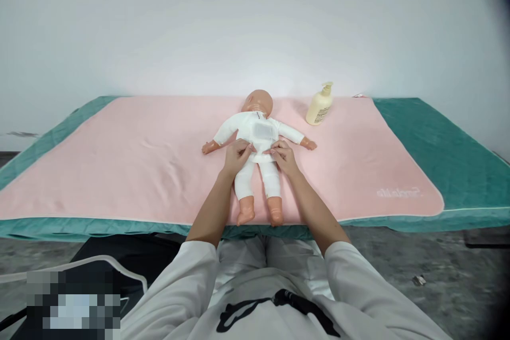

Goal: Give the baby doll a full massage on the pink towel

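Observation:
A baby doll (257, 127) in a white outfit lies on its back on a pink mat (159, 159), its head toward the wall and its feet at the near edge. A pale grey patch (263, 130) shows on its chest. My left hand (238, 155) pinches the white cloth at the left side of the doll's waist. On the right side of the waist, my right hand (284, 156) has its fingers closed on the cloth too. The white legs and bare feet of the doll stick out between my forearms.
A cream pump bottle (319, 107) stands on the mat to the right of the doll's head. Green bedding (450, 154) shows under the mat. A black object with a pale tube (107, 259) is at the lower left, below the bed's edge.

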A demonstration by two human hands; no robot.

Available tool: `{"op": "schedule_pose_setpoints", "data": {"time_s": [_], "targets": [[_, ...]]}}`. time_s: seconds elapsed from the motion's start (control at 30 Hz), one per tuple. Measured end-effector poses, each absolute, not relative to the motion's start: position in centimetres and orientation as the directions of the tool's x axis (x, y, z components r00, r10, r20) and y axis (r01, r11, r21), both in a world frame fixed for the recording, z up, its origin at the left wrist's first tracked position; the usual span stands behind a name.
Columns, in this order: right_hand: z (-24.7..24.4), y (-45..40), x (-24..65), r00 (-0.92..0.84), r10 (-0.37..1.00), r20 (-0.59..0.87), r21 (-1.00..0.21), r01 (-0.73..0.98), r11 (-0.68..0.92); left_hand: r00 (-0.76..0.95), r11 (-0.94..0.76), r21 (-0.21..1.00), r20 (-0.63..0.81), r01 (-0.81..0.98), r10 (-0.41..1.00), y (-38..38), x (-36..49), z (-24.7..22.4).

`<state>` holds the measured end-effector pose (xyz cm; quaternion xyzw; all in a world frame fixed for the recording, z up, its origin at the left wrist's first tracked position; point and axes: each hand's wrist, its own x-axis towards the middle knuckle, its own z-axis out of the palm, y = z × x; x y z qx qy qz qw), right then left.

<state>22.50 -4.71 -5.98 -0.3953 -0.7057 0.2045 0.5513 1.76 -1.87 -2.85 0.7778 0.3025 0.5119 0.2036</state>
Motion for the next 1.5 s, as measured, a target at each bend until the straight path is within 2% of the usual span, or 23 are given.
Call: {"op": "schedule_pose_setpoints", "data": {"time_s": [0.2, 0.4, 0.57, 0.77, 0.9, 1.2, 1.5], "targets": [[-6.1, -4.6, 22.4, -0.090, 0.795, 0.600, -0.727, 0.353, 0.589, 0.299, -0.739, 0.620, 0.676, 0.263, 0.673, -1.8, 1.8, -2.9], [-6.2, -4.5, 22.2, -0.110, 0.763, 0.637, -0.692, 0.355, 0.629, 0.335, -0.750, 0.576, 0.671, 0.326, 0.661, -1.7, 1.7, -2.9], [-6.0, -4.6, 21.9, -0.103, 0.747, 0.656, -0.679, 0.352, 0.644, 0.319, -0.736, 0.589, 0.664, 0.334, 0.676, -1.5, 1.9, -3.1], [-5.8, -4.5, 21.5, -0.065, 0.760, 0.647, -0.699, 0.349, 0.625, 0.299, -0.723, 0.605, 0.659, 0.333, 0.690, -1.8, 1.8, -3.0], [-5.7, -4.6, 21.3, -0.069, 0.763, 0.643, -0.707, 0.330, 0.625, 0.312, -0.743, 0.575, 0.676, 0.343, 0.667, -1.9, 1.7, -2.7], [-5.5, -4.8, 21.4, 0.060, 0.724, 0.688, -0.706, 0.286, 0.648, 0.319, -0.795, 0.502, 0.734, 0.341, 0.600, -2.1, 1.4, -2.7], [-5.5, -4.5, 21.3, 0.004, 0.763, 0.647, -0.701, 0.396, 0.593, 0.405, -0.747, 0.522, 0.629, 0.412, 0.664, -2.1, 1.7, -2.1]]}}
